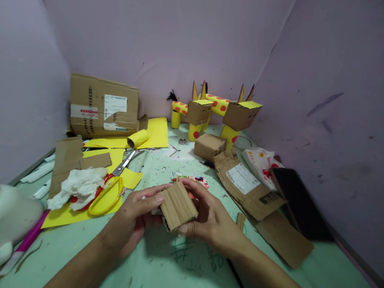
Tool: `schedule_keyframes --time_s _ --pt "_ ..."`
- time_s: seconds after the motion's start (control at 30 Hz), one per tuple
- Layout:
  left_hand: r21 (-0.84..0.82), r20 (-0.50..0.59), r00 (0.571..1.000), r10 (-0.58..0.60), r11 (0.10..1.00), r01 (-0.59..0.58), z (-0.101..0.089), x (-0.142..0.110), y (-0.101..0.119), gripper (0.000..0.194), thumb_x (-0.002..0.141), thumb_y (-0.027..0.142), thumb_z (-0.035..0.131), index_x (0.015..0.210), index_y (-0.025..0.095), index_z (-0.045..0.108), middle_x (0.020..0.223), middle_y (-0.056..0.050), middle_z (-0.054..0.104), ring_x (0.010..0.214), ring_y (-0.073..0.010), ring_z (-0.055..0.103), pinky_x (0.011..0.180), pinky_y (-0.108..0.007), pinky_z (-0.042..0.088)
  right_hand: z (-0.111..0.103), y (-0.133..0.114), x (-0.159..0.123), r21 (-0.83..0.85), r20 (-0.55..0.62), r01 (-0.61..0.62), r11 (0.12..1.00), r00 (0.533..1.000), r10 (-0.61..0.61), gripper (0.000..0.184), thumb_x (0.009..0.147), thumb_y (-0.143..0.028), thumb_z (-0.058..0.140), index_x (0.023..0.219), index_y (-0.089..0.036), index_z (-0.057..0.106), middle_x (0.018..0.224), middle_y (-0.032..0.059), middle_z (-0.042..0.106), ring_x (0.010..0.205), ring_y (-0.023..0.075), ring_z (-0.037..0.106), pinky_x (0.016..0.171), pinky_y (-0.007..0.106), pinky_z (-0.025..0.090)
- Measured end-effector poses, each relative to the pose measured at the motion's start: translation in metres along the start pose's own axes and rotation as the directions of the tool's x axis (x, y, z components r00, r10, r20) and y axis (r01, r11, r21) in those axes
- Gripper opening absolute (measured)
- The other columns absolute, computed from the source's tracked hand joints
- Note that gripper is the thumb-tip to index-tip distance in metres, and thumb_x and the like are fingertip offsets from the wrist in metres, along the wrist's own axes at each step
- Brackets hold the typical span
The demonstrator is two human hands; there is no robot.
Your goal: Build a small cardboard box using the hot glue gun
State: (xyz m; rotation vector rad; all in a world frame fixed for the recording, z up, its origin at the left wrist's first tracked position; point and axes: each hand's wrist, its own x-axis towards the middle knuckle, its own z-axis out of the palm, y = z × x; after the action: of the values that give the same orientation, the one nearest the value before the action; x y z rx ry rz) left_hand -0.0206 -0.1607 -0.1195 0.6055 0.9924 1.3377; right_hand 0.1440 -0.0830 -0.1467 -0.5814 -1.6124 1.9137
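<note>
Squeezing too hard could buckle the corrugated cardboard piece [178, 206], as its ridged layer looks soft; too slack a hold could let it slip to the table [152, 269] below. If my left hand [134, 215] swings outward, it could knock the scissors [121, 168] lying beyond its outer side. The piece is tilted between my hands, gripped by both: left thumb on its upper face, right hand [213, 221] curled round the opposite side, thumb at the near edge. My forearms angle inward towards it.
</note>
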Motion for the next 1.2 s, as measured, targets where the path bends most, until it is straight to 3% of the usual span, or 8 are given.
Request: schedule_keyframes --time_s 0.13,0.27,0.4,0.57,0.93,1.2 --pt "-0.012 0.037 0.999 0.021 1.000 -0.020 -0.0015 -0.0015 0.0007 0.029 0.076 0.027 0.068 0.104 0.020 0.076 0.097 -0.008 0.076 0.092 -0.0270 0.067 0.072 -0.032 0.054 0.0010 -0.0025 0.0006 -0.017 -0.007 -0.010 1.000 1.000 0.009 0.076 0.055 -0.019 0.083 0.124 -0.028 0.052 0.134 0.0090 0.047 0.111 0.0291 0.054 0.086 0.043 0.046" --pt "-0.001 0.050 0.999 0.018 1.000 -0.018 -0.0030 -0.0027 -0.0007 0.044 0.069 0.035 0.076 0.109 0.018 0.073 0.100 -0.010 0.075 0.098 -0.0307 0.065 0.072 -0.032 0.053 0.0031 -0.0035 0.0015 -0.011 -0.023 -0.032 0.999 0.999 0.032 0.078 0.054 -0.019 0.083 0.125 -0.027 0.051 0.135 0.0100 0.048 0.113 0.0296 0.053 0.088 0.044 0.046" --pt "0.051 0.062 0.998 0.002 0.999 -0.005 -0.0012 -0.0027 -0.0026 0.055 0.064 0.030 0.079 0.116 0.017 0.069 0.103 -0.012 0.075 0.097 -0.0305 0.066 0.079 -0.033 0.051 0.0053 -0.0037 0.0012 -0.007 -0.048 -0.056 0.998 0.997 0.055 0.078 0.053 -0.019 0.082 0.124 -0.026 0.051 0.136 0.0111 0.049 0.114 0.0312 0.053 0.089 0.046 0.046" --pt "0.079 0.077 0.997 -0.009 0.997 0.003 0.0005 -0.0018 -0.0023 0.053 0.064 0.021 0.076 0.116 0.018 0.069 0.100 -0.010 0.075 0.094 -0.0276 0.068 0.085 -0.034 0.049 0.0081 -0.0045 -0.0013 -0.033 -0.082 -0.090 0.995 0.993 0.087 0.081 0.050 -0.019 0.083 0.124 -0.025 0.052 0.139 0.0119 0.049 0.116 0.0346 0.053 0.092 0.051 0.044" --pt "0.119 -0.022 0.999 -0.027 0.992 0.030 0.0037 -0.0017 -0.0017 0.048 0.059 0.022 0.077 0.107 0.015 0.072 0.100 -0.012 0.075 0.097 -0.0310 0.066 0.083 -0.037 0.050 0.0082 -0.0033 -0.0010 -0.035 -0.095 -0.066 0.997 0.993 0.062 0.074 0.053 -0.019 0.082 0.121 -0.027 0.055 0.137 0.0104 0.051 0.116 0.0337 0.054 0.093 0.052 0.045" --pt "0.105 -0.022 0.999 -0.037 0.994 0.039 0.0015 -0.0013 0.0004 0.047 0.061 0.021 0.078 0.107 0.017 0.072 0.095 -0.009 0.076 0.088 -0.0256 0.068 0.079 -0.032 0.051 0.0073 -0.0087 -0.0033 -0.052 0.005 -0.042 0.998 0.999 0.043 0.083 0.060 -0.030 0.084 0.133 -0.025 0.046 0.145 0.0137 0.041 0.119 0.0332 0.052 0.092 0.049 0.048"
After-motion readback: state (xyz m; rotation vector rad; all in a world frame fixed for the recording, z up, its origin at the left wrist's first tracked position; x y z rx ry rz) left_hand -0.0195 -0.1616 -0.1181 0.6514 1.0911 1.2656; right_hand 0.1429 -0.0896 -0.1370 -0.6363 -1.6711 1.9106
